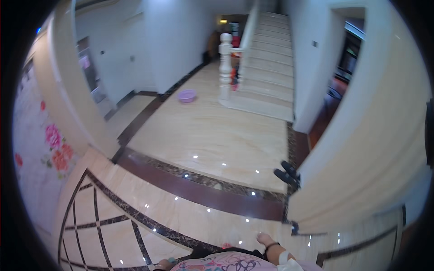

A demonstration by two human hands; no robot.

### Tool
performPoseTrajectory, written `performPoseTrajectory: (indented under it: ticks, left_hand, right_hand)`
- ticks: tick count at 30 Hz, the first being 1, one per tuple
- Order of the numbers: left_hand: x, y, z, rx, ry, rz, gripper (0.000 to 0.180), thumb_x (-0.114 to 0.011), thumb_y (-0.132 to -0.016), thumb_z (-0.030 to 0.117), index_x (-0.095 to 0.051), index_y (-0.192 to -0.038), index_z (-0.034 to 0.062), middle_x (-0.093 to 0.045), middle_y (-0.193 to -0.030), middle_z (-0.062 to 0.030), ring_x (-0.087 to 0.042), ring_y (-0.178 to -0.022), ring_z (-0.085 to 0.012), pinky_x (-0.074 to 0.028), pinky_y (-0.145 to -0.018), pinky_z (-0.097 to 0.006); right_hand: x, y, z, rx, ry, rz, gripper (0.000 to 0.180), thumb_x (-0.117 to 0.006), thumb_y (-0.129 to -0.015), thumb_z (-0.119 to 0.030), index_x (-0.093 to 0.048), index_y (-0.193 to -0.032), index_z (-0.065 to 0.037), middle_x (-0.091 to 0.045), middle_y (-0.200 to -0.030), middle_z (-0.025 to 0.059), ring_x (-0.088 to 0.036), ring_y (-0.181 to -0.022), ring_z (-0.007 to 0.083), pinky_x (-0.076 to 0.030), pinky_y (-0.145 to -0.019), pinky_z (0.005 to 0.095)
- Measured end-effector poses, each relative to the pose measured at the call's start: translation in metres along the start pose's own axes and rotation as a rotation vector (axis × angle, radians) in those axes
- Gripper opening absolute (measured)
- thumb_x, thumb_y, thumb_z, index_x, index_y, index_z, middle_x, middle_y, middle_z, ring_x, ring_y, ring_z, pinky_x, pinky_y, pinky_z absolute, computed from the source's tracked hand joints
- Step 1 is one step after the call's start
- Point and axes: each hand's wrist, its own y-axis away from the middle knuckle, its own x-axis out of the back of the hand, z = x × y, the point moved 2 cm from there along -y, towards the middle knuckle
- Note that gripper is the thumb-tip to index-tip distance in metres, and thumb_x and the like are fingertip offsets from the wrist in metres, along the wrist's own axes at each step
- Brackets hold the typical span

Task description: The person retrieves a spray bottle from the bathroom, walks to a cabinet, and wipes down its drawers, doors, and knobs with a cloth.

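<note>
My right hand (263,238) hangs low in front of me, above the shiny floor, with a dark band at the wrist and a white band farther up the forearm. It touches nothing that I can see, and its fingers are too small and blurred to read. At the lower edge, my left hand (163,263) shows only in part, beside my pink patterned top (217,263). Its fingers look closed against a small teal-grey thing (172,260), too little of which shows to name.
A purple basin (186,95) sits on the hall floor ahead. Stairs (269,58) with a white baluster post (225,67) rise beyond it. Black slippers (287,174) lie by the right wall corner (312,189). Doorways stand at both sides. A flowered panel (49,149) is at left.
</note>
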Motion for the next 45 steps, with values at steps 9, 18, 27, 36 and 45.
performPoseTrajectory:
  ticks: [9,18,27,36,45]
  left_hand:
    - [0.097,-0.026,-0.043,0.496,0.36,-0.023,0.061,-0.06,-0.075,0.058,-0.068,-0.105,0.0053,-0.066,-0.105,-0.022,-0.063,-0.1,-0.0369,-0.051,-0.085,-0.044]
    - [0.429,-0.355,0.045,0.208,0.545,0.457,0.045,-0.065,-0.078,0.046,-0.07,-0.092,0.0039,-0.068,-0.094,-0.0214,-0.066,-0.091,-0.0364,-0.052,-0.077,-0.045]
    - [0.769,-0.586,0.128,0.047,0.753,0.682,0.028,-0.067,-0.08,0.027,-0.068,-0.097,0.0053,-0.069,-0.094,-0.0191,-0.067,-0.088,-0.0326,-0.052,-0.077,-0.042]
    - [0.815,-0.663,0.105,0.393,0.777,0.529,0.039,-0.069,-0.075,0.041,-0.07,-0.092,0.0054,-0.069,-0.092,-0.0198,-0.066,-0.09,-0.0355,-0.051,-0.08,-0.041]
    - [0.9,-0.791,-0.005,0.761,0.799,0.305,0.046,-0.068,-0.073,0.046,-0.071,-0.092,0.0045,-0.069,-0.092,-0.0208,-0.065,-0.093,-0.0361,-0.051,-0.082,-0.043]
  right_hand:
    - [0.338,-0.39,-0.472,0.498,-0.385,0.39,0.031,-0.055,-0.091,-0.032,-0.064,-0.107,-0.007,-0.069,-0.095,0.0163,-0.066,-0.087,0.0304,-0.052,-0.077,0.039]
    - [0.21,-0.56,-0.364,0.4,0.039,-0.41,0.043,-0.052,-0.085,-0.046,-0.069,-0.1,-0.01,-0.067,-0.103,0.0172,-0.063,-0.096,0.0364,-0.05,-0.083,0.0454]
    - [0.32,-0.706,-0.387,-0.181,0.067,-0.52,0.044,-0.05,-0.087,-0.045,-0.069,-0.1,-0.008,-0.066,-0.106,0.0173,-0.061,-0.101,0.0363,-0.048,-0.088,0.0443]
    - [0.525,-1.138,-0.799,0.378,0.088,-0.032,0.036,-0.056,-0.085,-0.037,-0.068,-0.1,-0.006,-0.067,-0.099,0.0198,-0.063,-0.095,0.0369,-0.05,-0.085,0.0449]
    - [0.57,-1.334,-1.107,0.43,-0.02,-0.063,0.033,-0.054,-0.088,-0.033,-0.068,-0.1,-0.006,-0.07,-0.09,0.0134,-0.067,-0.088,0.0266,-0.052,-0.078,0.0379]
